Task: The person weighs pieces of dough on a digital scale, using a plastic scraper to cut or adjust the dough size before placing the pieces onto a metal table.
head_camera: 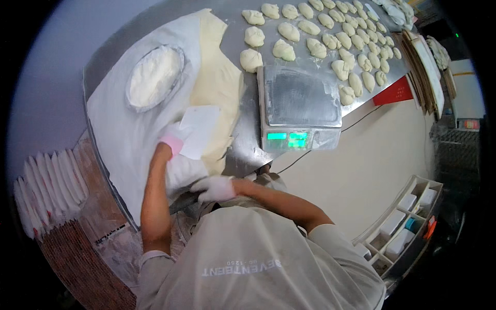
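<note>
My left hand, in a white glove with a pink cuff, grips the left edge of a flat white rectangular scraper; its fingers are blurred. The scraper lies over a large cream dough slab, partly covered by a white cloth. On the cloth is an oval bowl of flour. My right hand, gloved alike, is near my waist below the table edge, fingers apart, holding nothing. Right of the slab stands a digital scale with lit green displays and a bare floured plate. Many dough pieces lie beyond it.
The steel table has a curved-looking edge before me. Stacked white packets are at the lower left. A red box and upright boards are at the right. A divided bin stands lower right; a cable runs behind the scale.
</note>
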Demonstrator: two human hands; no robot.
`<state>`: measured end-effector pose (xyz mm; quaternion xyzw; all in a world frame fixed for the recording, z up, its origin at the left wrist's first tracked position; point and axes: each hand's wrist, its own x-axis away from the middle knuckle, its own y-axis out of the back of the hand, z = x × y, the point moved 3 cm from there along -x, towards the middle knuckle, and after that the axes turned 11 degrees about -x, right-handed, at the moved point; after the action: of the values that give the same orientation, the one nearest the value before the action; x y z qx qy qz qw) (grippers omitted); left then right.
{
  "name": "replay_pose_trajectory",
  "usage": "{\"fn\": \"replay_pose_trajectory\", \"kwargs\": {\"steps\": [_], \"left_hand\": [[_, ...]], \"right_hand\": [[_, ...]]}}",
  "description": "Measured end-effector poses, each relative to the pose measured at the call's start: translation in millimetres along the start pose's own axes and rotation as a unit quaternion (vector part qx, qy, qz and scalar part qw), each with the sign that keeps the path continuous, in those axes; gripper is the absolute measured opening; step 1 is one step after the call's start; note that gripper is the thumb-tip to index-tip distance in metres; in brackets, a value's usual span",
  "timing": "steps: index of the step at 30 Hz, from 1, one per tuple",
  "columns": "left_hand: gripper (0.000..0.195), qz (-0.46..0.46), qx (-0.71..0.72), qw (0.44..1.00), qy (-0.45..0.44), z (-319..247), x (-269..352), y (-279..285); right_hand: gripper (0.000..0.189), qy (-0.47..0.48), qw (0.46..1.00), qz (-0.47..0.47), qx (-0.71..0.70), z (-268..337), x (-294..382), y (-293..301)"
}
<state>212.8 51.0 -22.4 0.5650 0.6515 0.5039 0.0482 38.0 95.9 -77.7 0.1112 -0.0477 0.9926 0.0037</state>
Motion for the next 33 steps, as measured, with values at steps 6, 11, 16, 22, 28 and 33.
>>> {"fn": "replay_pose_trajectory", "kwargs": {"steps": [6, 11, 16, 22, 28, 33], "left_hand": [[0.035, -0.004, -0.209, 0.969, -0.133, -30.1, -22.2, -6.0], [0.040, -0.130, -0.181, 0.964, -0.144, -55.7, -56.4, -20.1], [0.045, -0.033, -0.230, 0.971, -0.054, -96.9, -82.3, -20.8], [0.039, 0.049, -0.310, 0.942, -0.120, -37.1, -177.9, -78.9], [0.031, 0.095, -0.337, 0.908, -0.227, -48.1, -122.3, -127.2], [0.026, -0.152, -0.249, 0.942, -0.164, -7.3, -78.2, -98.2]], "right_hand": [[0.033, -0.033, 0.938, -0.344, 0.024, -104.0, 39.5, 97.1], [0.045, 0.025, 0.860, -0.502, 0.091, -59.1, 37.6, 131.1], [0.052, 0.018, 0.838, -0.537, 0.097, -57.8, 20.5, 159.0], [0.031, 0.152, 0.795, -0.560, 0.180, -42.7, -10.2, 162.4], [0.029, 0.021, 0.860, -0.471, 0.195, -91.7, 23.6, 101.8], [0.032, 0.017, 0.903, -0.404, 0.145, -69.2, 74.9, 73.4]]}}
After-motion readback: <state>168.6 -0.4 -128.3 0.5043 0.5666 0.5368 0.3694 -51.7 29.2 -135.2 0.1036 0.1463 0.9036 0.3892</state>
